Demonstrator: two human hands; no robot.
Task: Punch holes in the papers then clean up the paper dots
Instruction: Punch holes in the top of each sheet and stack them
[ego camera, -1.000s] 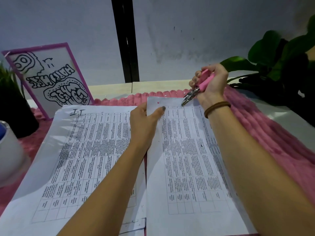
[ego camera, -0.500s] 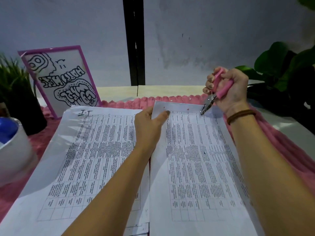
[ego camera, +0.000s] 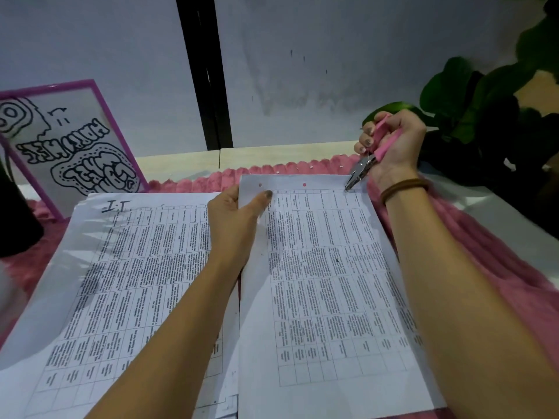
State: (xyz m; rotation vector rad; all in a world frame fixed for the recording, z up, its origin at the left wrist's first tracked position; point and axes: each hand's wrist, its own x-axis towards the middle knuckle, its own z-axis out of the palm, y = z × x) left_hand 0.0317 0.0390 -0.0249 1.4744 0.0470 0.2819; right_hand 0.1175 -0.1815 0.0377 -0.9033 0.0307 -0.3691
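The right hand [ego camera: 393, 146] is closed around the pink handles of a small hole punch [ego camera: 361, 170], whose metal tip sits at the top right corner of the right sheet [ego camera: 326, 267], while the left hand [ego camera: 236, 219] presses flat on that sheet's left edge, thumb on top, not gripping anything. The paper looks thin, light and easy to crease, so I think it is best held near the edge being punched; two holes [ego camera: 304, 184] already show along the top. A few tiny paper dots [ego camera: 310, 166] lie on the pink fluffy mat [ego camera: 484, 237], where they may cling, and I see no container for them.
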